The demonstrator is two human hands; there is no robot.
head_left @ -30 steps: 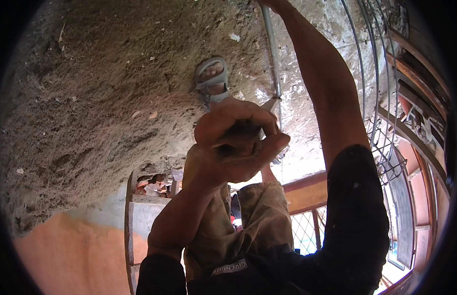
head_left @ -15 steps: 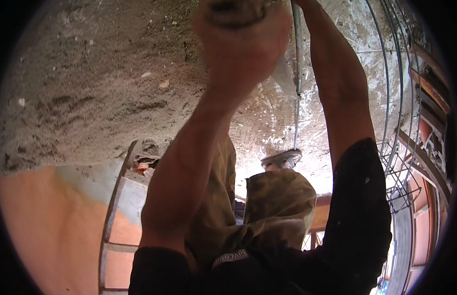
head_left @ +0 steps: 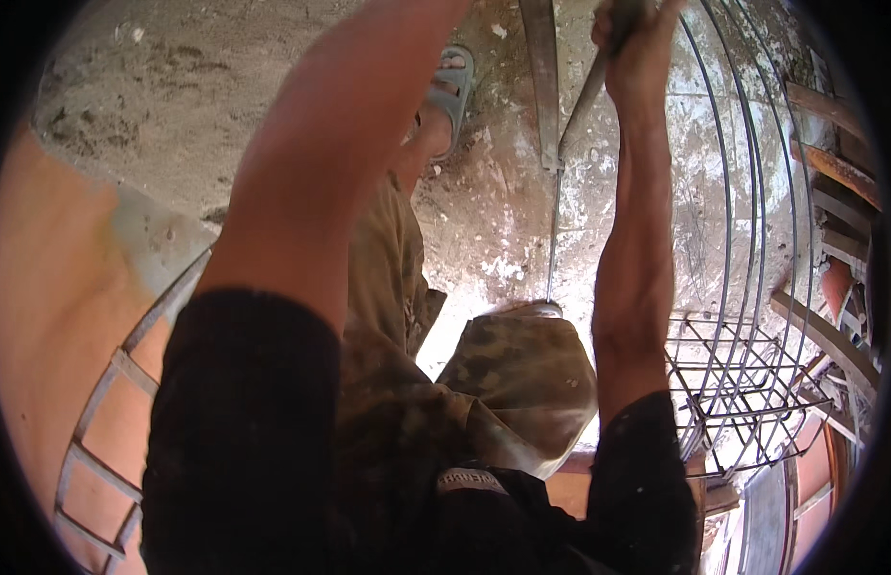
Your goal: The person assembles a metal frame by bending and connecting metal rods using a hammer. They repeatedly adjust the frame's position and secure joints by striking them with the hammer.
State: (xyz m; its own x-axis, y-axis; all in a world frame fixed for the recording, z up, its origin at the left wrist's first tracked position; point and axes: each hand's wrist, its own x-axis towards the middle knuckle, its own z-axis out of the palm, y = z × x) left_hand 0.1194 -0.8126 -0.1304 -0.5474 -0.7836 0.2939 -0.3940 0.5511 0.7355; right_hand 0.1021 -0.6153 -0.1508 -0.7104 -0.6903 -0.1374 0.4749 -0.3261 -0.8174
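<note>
My right hand (head_left: 637, 48) is at the upper edge, wrapped round the dark grip of a slanting metal bar (head_left: 581, 107). This bar runs down to meet a flat grey metal arm (head_left: 540, 81), and the two form a V. From their meeting point a thin metal rod (head_left: 554, 240) continues down toward a sandalled foot (head_left: 536, 310). My left forearm (head_left: 321, 125) crosses the upper left, and its hand lies beyond the upper edge. What that hand holds cannot be seen.
Several long thin bars (head_left: 747, 192) curve along the right, above a wire-like metal cage (head_left: 742, 393). Timber pieces (head_left: 833, 177) are stacked at the far right. A ladder-like frame (head_left: 110, 369) stands by the orange wall (head_left: 43, 287). My other sandalled foot (head_left: 450, 101) is on the rough floor.
My left hand has gone up out of view. My right hand has come into view on the dark grip. The two metal arms now show spread apart, and another sandalled foot appears.
</note>
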